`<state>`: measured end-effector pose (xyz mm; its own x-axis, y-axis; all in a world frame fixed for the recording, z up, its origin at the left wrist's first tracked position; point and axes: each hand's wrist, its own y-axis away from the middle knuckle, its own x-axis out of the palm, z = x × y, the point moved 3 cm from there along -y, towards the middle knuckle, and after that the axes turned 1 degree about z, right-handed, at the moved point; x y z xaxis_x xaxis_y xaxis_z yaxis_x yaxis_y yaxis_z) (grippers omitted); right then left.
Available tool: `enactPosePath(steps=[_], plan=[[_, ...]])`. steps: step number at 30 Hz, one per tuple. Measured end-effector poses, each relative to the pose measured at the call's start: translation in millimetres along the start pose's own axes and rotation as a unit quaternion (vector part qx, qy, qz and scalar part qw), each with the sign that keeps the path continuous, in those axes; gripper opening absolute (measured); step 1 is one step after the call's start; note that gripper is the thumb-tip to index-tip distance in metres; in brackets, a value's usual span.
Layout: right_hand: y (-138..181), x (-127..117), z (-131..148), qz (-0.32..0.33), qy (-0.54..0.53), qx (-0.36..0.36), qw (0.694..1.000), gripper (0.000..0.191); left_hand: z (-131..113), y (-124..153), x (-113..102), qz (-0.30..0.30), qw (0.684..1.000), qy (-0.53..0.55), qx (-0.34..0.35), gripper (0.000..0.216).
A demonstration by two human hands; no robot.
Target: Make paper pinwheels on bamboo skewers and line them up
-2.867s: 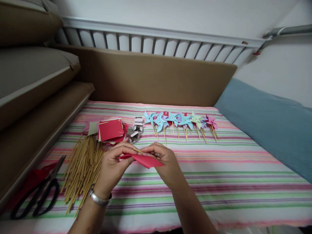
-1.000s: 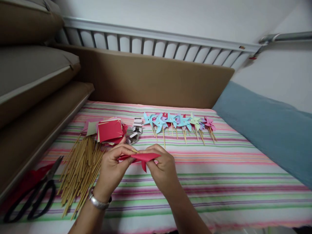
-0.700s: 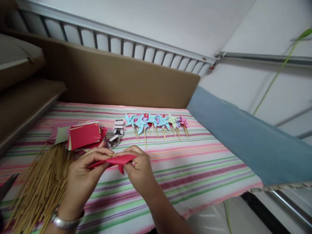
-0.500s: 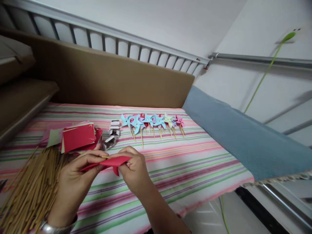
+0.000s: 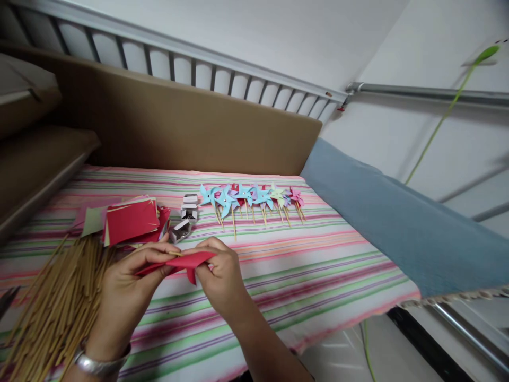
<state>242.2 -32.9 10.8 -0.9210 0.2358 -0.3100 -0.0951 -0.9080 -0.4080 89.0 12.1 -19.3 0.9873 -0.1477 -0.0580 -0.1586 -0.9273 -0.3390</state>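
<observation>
A folded red paper pinwheel (image 5: 193, 260) is held between both hands above the striped cloth. My left hand (image 5: 135, 276), with a silver bracelet at the wrist, pinches its left side, and the tip of a wooden stick (image 5: 175, 253) shows by those fingers. My right hand (image 5: 218, 270) is closed on the right side of the red paper. Behind my left hand lies a stack of coloured paper sheets (image 5: 133, 220), red on top. Small open boxes (image 5: 182, 229) with tiny metal pieces stand near it. A heap of wooden sticks (image 5: 59, 302) lies left of my left hand.
Several finished pinwheels (image 5: 246, 196) on sticks lie in a row at the back of the striped cloth (image 5: 302, 270). A brown board (image 5: 207, 127) stands behind them. Boxes (image 5: 43, 164) are stacked at the left, and a blue cloth (image 5: 397, 212) hangs at the right.
The whole view has shifted slightly. Both hands keep the same hold on the red paper pinwheel, with little visible movement.
</observation>
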Motion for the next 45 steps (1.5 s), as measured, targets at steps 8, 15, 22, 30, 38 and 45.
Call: enactPosePath(steps=[8,15,22,30,38,45], plan=[[1,1,1,0.008,0.005,-0.02,1.0,0.037,-13,-2,5,-0.001,0.999,0.024,0.021,0.005],[-3,3,0,0.032,0.016,-0.018,0.999,0.03,-15,-5,3,-0.006,0.999,0.042,-0.017,0.006],[-8,-10,-27,0.082,0.092,0.065,0.99,0.016,1,-11,-8,-0.056,0.976,0.155,-0.142,0.018],[4,-19,-42,0.088,0.141,0.08,0.983,0.011,-1,-4,-14,-0.103,0.951,0.217,-0.194,0.047],[60,-39,-46,0.051,0.045,0.149,0.986,0.007,-17,23,16,-0.061,0.964,0.145,-0.214,0.046],[89,-127,-94,-0.076,0.045,0.287,0.954,0.003,20,57,38,-0.004,0.989,-0.104,-0.102,0.064]])
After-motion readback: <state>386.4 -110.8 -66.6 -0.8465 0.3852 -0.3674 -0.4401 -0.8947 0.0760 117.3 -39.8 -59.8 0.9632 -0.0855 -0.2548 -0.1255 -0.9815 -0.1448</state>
